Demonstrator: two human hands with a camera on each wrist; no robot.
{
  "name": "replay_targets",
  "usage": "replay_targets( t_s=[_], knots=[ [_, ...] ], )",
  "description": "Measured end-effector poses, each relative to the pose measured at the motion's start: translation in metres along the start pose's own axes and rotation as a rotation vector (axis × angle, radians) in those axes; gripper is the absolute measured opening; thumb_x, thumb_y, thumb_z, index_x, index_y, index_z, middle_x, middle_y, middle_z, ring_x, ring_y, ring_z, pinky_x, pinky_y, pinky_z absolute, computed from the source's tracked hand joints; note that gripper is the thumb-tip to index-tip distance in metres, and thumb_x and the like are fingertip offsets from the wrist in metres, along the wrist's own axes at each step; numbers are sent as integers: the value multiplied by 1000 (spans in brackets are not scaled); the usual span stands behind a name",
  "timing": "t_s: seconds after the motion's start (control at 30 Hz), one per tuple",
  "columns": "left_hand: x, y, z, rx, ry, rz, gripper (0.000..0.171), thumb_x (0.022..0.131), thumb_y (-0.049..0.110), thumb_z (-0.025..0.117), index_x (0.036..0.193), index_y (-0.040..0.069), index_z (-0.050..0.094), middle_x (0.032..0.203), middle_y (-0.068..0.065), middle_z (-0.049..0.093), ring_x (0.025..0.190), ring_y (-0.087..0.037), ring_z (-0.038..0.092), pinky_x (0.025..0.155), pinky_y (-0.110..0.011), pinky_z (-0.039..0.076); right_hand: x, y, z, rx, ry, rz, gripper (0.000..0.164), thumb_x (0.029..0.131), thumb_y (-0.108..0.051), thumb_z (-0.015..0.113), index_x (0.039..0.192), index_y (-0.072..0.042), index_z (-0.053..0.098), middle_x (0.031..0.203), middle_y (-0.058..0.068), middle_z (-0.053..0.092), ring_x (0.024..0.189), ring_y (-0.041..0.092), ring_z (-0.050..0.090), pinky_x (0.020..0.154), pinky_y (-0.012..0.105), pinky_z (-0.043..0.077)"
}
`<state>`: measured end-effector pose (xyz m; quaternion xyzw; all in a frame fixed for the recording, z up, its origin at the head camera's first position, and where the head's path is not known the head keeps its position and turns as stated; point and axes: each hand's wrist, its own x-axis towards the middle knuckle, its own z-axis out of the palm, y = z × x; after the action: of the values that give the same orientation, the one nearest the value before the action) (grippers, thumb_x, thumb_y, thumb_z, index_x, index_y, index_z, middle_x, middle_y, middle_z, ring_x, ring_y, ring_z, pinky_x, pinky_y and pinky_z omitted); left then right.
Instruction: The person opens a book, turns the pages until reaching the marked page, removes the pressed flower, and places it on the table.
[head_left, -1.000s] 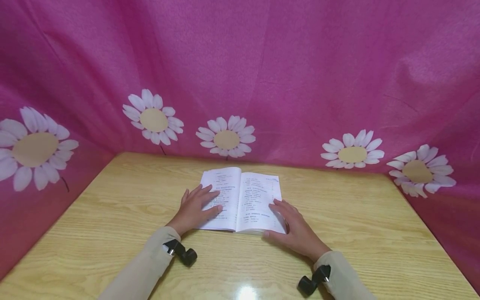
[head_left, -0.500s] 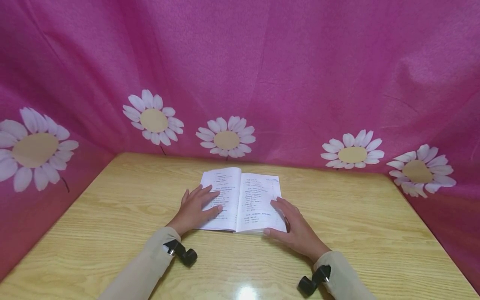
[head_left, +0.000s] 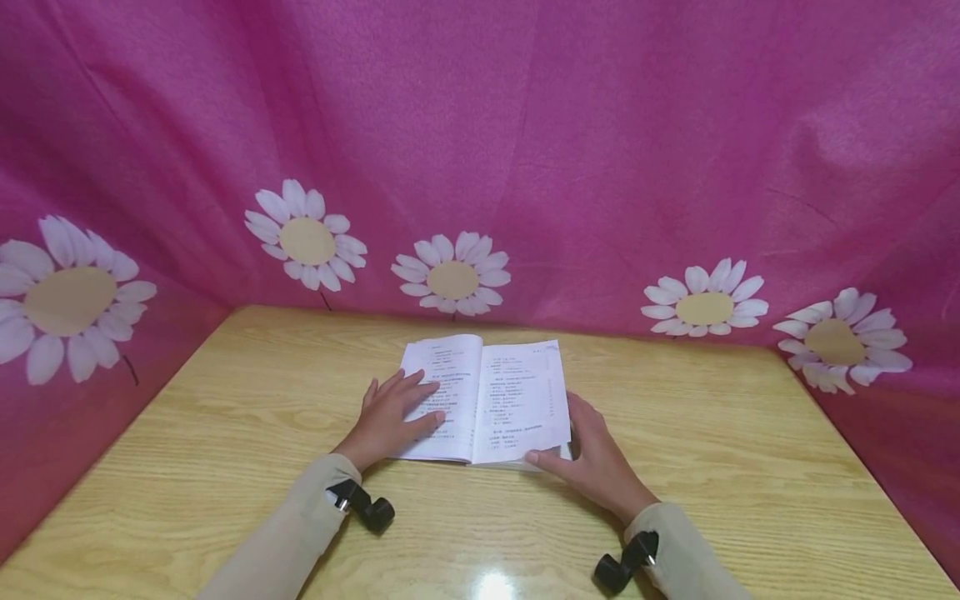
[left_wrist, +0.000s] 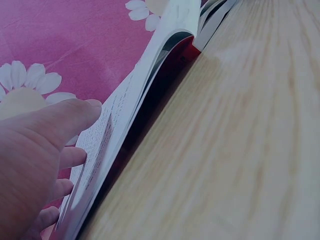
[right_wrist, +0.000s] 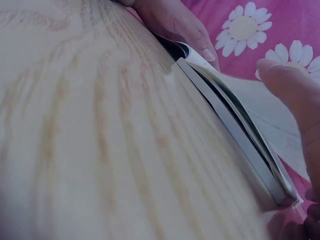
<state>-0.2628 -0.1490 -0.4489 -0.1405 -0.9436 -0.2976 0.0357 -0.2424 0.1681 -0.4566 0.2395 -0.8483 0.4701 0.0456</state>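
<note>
An open book (head_left: 522,400) with white printed pages lies on the wooden table. Across its left page rests my left hand (head_left: 393,421), fingers spread and fairly straight; the left wrist view shows its thumb (left_wrist: 82,117) over the printed sheet. At the lower right corner, my right hand (head_left: 600,462) holds a raised page (head_left: 517,392) between thumb and fingers. Its fingertips are hidden behind that page's outer edge. From the right wrist, the thumb (right_wrist: 280,80) shows above the lifted page (right_wrist: 255,97), over the thicker stack of pages (right_wrist: 230,117) beneath.
A wooden table (head_left: 720,433) extends around the book. Behind and beside it hangs a pink curtain (head_left: 585,167) with large white daisies (head_left: 452,279). Each sleeve bears a small black camera mount (head_left: 367,508).
The right page has lifted off the stack, and its outer edge has shifted up and right. My right fingertips have gone from on top of the page to behind it. The left hand stays put.
</note>
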Motion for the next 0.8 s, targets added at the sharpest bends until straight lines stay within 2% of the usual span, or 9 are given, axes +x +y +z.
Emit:
replay_targets(
  t_s=[0.17,0.27,0.4,0.5,0.6,0.7,0.8],
  knots=[
    [0,-1,1,-3,2,7,58,90,49,62,140,20,53,153,-9,37,145,-36,18,113,-60,-2,-4,-1,-1,-98,-30,6,88,73,-50,80,147,-29,37,152,-4,31,136,21,28,108,58,22],
    [0,-1,1,-9,6,10,57,90,49,61,139,20,54,153,-9,37,145,-36,18,113,-60,-2,-5,0,-2,-102,-49,-23,79,81,-44,75,148,-29,36,155,-6,28,139,21,25,109,57,20],
    [0,-4,2,-29,4,0,54,93,48,58,139,20,54,153,-8,37,145,-35,18,113,-59,-3,0,-1,-2,-86,-14,-128,57,93,-26,64,145,-22,42,149,-4,39,137,20,31,109,55,21],
    [-1,-5,2,-55,9,-18,51,95,48,53,138,21,55,153,-6,36,145,-33,18,114,-57,-5,6,-6,1,-84,20,-185,45,97,-21,59,141,-21,48,141,-3,48,130,19,41,106,54,27],
    [-1,-5,2,-94,24,-34,47,98,47,48,137,22,57,153,-4,37,146,-30,17,115,-55,-6,11,-17,7,-85,29,-189,41,98,-22,56,138,-22,51,139,-5,51,131,18,43,107,57,26],
    [-1,-5,1,-120,31,-35,44,100,45,44,136,22,58,152,-4,38,146,-29,18,115,-54,-6,14,-28,16,-86,21,-163,38,98,-26,56,136,-22,53,139,-6,53,134,17,42,110,62,17],
    [0,-4,1,-135,31,-41,43,102,43,41,136,23,58,152,-3,38,146,-28,18,115,-53,-6,17,-39,28,-100,5,-128,40,97,-30,57,135,-16,55,135,-1,57,133,20,44,113,61,12]
  ],
)
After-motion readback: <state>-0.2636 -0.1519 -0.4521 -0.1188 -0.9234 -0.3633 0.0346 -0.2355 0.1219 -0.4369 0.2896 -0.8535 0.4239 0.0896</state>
